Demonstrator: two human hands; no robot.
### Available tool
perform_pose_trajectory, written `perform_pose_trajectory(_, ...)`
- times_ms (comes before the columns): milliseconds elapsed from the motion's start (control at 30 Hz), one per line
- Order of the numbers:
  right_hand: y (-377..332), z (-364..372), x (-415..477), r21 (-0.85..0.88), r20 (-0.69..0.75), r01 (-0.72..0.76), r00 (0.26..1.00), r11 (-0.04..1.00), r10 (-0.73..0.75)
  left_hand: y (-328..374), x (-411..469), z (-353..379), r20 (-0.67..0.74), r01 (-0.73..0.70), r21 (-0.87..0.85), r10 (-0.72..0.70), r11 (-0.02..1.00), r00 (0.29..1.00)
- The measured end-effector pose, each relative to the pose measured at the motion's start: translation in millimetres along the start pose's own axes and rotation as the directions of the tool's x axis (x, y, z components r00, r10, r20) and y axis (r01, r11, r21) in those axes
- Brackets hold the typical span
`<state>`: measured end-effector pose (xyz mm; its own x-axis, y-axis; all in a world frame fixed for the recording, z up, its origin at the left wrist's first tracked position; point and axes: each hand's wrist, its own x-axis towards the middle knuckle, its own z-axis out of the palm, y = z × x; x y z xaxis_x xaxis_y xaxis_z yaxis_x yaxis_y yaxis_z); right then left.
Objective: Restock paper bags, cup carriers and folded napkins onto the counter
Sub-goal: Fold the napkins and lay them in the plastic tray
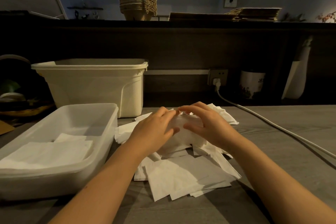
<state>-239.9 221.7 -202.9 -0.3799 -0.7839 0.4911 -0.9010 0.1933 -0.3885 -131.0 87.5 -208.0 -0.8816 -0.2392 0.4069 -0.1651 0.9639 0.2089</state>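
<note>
A: Starting with the left hand (154,129): gripping anything?
B: Yes. Curled loosely over one folded napkin (183,137), thumb against the near side, fingertips over the far edge.
A: And the right hand (207,125)?
B: Much the same: half curled round the other end of that napkin, thumb close to the left thumb, fingertips almost touching the left ones on top.
A: Held where?
B: Just above a loose heap of napkins (181,174), spread untidily over the grey table (283,151), straight ahead of both forearms.
A: Any sorted ones?
B: Seeing a few flat folded napkins (51,151) at the bottom of a clear tub (111,123), just left of the heap and near the left wrist.
A: Behind the tub?
B: Backed by a cream bin (91,87), touching or nearly touching it; cannot tell which, nor see inside.
A: Anything up on the dark counter (181,23)?
B: Carries a nested stack of cup carriers (136,2) toward the left and flat paper bags (254,14) toward the right, well apart from the hands.
A: Anything else?
B: Only a white cable (254,116), running from a wall socket (218,76) across the table, right of the heap.
</note>
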Motion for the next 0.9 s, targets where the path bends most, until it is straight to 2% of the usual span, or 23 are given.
perform_pose_trajectory(133, -1, -4, 0, -0.035, 0.052, -0.102, 0.993, 0.994, 0.103, -1, 1, 0, -0.028, -0.029, 0.002, 0.029, 1.0, 0.999)
perform_pose_trajectory(267, -3, -7, 0, -0.062, -0.006, -0.069, 0.998, 0.996, 0.068, -3, 0, -5, -0.047, -0.013, -0.06, 0.011, 0.998, 0.999)
perform_pose_trajectory(433, -2, -11, -1, -0.041, 0.092, -0.144, 0.985, 0.989, 0.148, -9, -4, -2, 0.06, 0.125, -0.081, -0.12, 0.989, 0.991)
perform_pose_trajectory(600, 3, -17, -2, -0.092, 0.129, -0.29, 0.945, 0.953, 0.3, -14, -5, -2, 0.181, 0.232, -0.303, -0.183, 0.924, 0.966)
perform_pose_trajectory(700, 7, -19, -1, -0.112, 0.191, -0.385, 0.896, 0.916, 0.4, -15, -5, -2, 0.17, 0.239, -0.374, -0.187, 0.896, 0.967)
perform_pose_trajectory(800, 10, -18, 1, -0.148, 0.199, -0.405, 0.882, 0.902, 0.428, -15, -4, -6, 0.144, 0.252, -0.387, -0.212, 0.887, 0.967)
perform_pose_trajectory(900, 10, -19, 3, -0.097, 0.149, -0.397, 0.901, 0.913, 0.407, -17, -3, -9, 0.142, 0.25, -0.419, -0.209, 0.873, 0.967)
